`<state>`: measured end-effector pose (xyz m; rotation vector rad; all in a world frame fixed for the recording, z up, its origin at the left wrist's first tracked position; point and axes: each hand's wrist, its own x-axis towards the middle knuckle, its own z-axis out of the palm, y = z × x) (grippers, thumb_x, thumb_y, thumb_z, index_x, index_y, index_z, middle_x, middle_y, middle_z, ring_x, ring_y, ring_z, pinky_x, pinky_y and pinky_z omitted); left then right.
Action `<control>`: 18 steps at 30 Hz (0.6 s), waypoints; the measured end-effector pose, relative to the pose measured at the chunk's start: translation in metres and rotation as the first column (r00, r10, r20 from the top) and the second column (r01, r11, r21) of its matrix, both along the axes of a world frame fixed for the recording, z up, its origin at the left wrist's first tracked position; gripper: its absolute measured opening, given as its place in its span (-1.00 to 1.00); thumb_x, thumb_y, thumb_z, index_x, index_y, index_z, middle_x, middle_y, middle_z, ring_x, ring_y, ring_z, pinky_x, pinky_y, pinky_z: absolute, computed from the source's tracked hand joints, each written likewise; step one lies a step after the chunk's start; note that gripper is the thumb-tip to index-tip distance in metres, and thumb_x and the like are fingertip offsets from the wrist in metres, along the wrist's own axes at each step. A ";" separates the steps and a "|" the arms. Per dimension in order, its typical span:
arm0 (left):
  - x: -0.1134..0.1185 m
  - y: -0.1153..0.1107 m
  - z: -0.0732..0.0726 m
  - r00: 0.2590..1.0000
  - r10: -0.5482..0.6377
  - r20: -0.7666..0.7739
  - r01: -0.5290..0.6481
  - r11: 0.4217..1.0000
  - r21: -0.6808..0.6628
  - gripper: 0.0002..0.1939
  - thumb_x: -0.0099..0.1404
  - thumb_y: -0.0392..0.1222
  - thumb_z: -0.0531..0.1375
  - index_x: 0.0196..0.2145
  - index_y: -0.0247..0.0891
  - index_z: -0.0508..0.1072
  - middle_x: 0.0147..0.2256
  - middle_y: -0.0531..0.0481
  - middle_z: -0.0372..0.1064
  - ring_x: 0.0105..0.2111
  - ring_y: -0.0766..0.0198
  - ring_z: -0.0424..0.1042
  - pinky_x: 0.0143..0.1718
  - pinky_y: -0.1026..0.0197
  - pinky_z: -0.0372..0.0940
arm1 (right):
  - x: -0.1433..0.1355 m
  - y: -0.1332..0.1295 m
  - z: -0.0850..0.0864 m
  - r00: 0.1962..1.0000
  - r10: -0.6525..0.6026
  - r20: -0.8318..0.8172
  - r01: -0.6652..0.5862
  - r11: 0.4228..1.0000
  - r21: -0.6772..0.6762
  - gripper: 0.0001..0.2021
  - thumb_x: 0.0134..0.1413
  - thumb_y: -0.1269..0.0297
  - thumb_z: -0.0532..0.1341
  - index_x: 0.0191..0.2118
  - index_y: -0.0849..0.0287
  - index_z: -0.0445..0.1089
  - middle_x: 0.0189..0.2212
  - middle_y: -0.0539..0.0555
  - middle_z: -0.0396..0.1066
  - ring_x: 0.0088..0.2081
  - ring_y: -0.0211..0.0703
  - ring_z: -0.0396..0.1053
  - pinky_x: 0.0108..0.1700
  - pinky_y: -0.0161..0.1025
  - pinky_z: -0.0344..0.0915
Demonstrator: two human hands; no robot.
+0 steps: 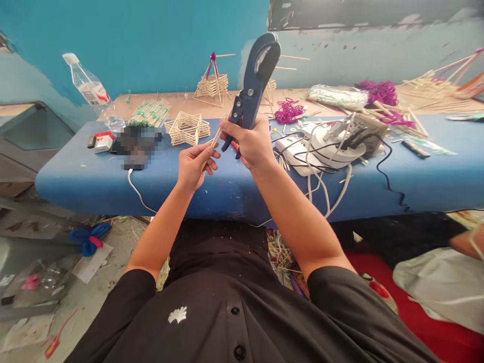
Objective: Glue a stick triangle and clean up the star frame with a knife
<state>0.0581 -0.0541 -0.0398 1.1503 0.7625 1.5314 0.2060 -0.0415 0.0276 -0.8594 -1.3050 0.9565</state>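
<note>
Left hand (198, 164) is pinching the stick (217, 138) above the table (94, 186); right hand (255, 143) is gripping the cutter (250, 96). Stick is looking light, stiff, likely snappable; best held near the cutter.

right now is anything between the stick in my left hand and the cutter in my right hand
Nothing visible: the stick in your left hand runs up to the cutter, close by your right hand. Whether it sits inside the cutter's jaws, I cannot tell.
</note>
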 end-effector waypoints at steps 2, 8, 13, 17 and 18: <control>0.006 -0.008 0.001 0.999 0.024 0.035 -0.023 0.999 -0.022 -0.54 0.00 0.17 0.59 -0.32 -0.25 0.72 -0.48 0.00 0.60 -0.72 0.48 0.30 -0.76 0.36 -0.01 | -0.001 -0.008 -0.001 0.999 -0.019 -0.037 0.018 1.000 -0.016 -0.81 0.15 0.38 0.38 -0.40 0.08 0.37 -0.48 -0.05 0.40 -0.41 -0.25 0.43 -0.28 -0.21 0.46; 0.014 -0.020 0.007 0.997 0.050 0.051 -0.048 0.998 -0.030 -0.57 -0.02 0.17 0.60 -0.40 -0.24 0.72 -0.51 0.00 0.60 -0.78 0.57 0.05 -0.76 0.32 -0.18 | 0.000 -0.024 -0.002 0.996 -0.002 -0.093 0.004 1.000 0.020 -0.82 0.09 0.35 0.41 -0.41 0.08 0.39 -0.42 -0.04 0.43 -0.41 -0.26 0.42 -0.30 -0.22 0.44; 0.004 -0.022 0.018 0.997 0.073 -0.004 -0.073 0.997 0.027 -0.55 -0.06 0.18 0.63 -0.47 -0.25 0.70 -0.59 0.02 0.53 -0.80 0.56 0.07 -0.77 0.33 -0.16 | 0.012 -0.031 -0.003 0.998 0.029 -0.051 -0.029 0.999 0.019 -0.84 0.01 0.22 0.46 -0.35 0.12 0.50 -0.41 -0.03 0.48 -0.39 -0.23 0.45 -0.25 -0.20 0.44; -0.014 -0.026 0.031 0.991 0.125 -0.056 -0.117 0.986 0.121 -0.59 -0.01 0.16 0.63 -0.45 -0.23 0.73 -0.59 0.02 0.54 -0.80 0.50 0.18 -0.80 0.35 -0.13 | 0.032 -0.040 -0.010 0.999 -0.007 0.048 0.010 0.998 -0.063 -0.74 -0.02 0.15 0.41 -0.21 0.16 0.56 -0.40 -0.01 0.51 -0.30 -0.14 0.52 -0.16 -0.12 0.44; -0.019 -0.028 0.035 0.988 0.137 -0.068 -0.126 0.981 0.147 -0.60 0.01 0.16 0.62 -0.44 -0.22 0.73 -0.59 0.02 0.55 -0.79 0.48 0.21 -0.81 0.36 -0.11 | 0.037 -0.043 -0.012 0.997 -0.017 0.070 0.024 0.995 -0.099 -0.72 -0.04 0.15 0.39 -0.19 0.16 0.56 -0.39 -0.01 0.51 -0.28 -0.12 0.51 -0.12 -0.10 0.44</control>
